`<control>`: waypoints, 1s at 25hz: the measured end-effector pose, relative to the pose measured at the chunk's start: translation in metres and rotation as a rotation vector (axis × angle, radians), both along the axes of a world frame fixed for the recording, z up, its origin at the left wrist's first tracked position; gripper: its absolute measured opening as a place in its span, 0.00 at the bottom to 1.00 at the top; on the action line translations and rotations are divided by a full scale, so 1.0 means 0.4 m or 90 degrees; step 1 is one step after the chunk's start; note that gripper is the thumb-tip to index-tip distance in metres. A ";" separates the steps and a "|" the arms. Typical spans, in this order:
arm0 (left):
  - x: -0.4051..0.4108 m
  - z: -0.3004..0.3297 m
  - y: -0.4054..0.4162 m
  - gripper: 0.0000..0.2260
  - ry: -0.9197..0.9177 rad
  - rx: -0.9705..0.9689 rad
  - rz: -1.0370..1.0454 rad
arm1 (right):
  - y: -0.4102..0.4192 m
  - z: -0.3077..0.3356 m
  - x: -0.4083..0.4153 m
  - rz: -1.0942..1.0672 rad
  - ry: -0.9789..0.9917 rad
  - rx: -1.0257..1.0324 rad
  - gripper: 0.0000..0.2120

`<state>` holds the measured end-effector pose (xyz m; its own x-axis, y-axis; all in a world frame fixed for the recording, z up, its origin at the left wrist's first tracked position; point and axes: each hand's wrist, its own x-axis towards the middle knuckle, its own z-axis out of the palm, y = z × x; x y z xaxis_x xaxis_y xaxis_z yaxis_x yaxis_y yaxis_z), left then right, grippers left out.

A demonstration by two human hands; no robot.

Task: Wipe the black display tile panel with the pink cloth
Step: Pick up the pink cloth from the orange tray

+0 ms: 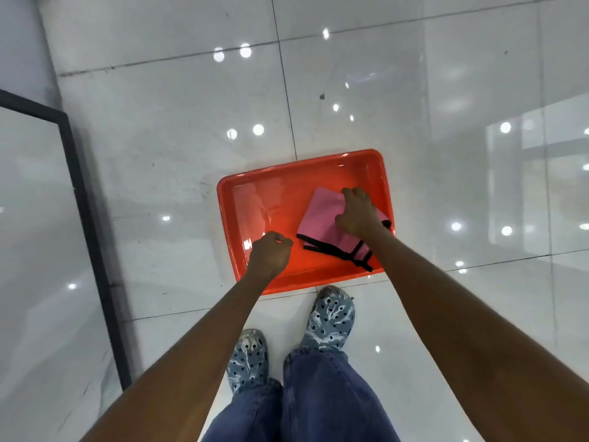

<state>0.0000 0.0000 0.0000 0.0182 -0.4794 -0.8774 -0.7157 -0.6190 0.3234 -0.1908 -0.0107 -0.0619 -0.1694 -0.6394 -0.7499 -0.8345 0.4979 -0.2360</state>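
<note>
Along the left edge of the glossy white tiled floor [178,100], a large pale glass-like panel with a thin black frame [86,199] is running from the far left down toward the near left corner; whether it is lying flat or leaning cannot be told. Between that frame and the shallow rectangular orange-red plastic tray [229,218] a broad strip of bare tile is lying open, and more bare tile is stretching beyond the tray's far edge and off to its right.

The left hand [269,255] is hovering over the tray's near left corner, its fingers [280,239] curling loosely into a fist and gripping nothing.

The folded pink cloth with black trim [322,218] is resting in the right half of the tray, its long axis slanting from the tray's far middle toward the near right corner, the black-edged end pointing at that corner. The right hand [358,215] is pressing down on the cloth's right side, fingers bending over the fabric and taking hold of it.

Two grey-and-white marbled perforated clogs [330,319] below blue jeans [318,400] are standing just beside the tray's near edge.
</note>
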 end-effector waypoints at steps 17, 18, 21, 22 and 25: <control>-0.097 0.405 -0.098 0.13 0.037 -0.056 0.018 | -0.031 0.470 -0.073 -0.036 -0.089 -0.175 0.17; -0.101 0.464 -0.108 0.13 0.040 -0.065 0.027 | -0.035 0.539 -0.084 -0.064 -0.090 -0.192 0.18; -0.117 0.717 -0.147 0.10 0.074 -0.089 0.065 | -0.040 0.823 -0.117 -0.130 -0.121 -0.233 0.22; -0.121 0.806 -0.157 0.08 0.089 -0.100 0.064 | -0.038 0.920 -0.125 -0.174 -0.154 -0.256 0.21; -0.125 1.039 -0.179 0.10 0.106 -0.128 0.075 | -0.024 1.185 -0.128 -0.255 -0.196 -0.269 0.16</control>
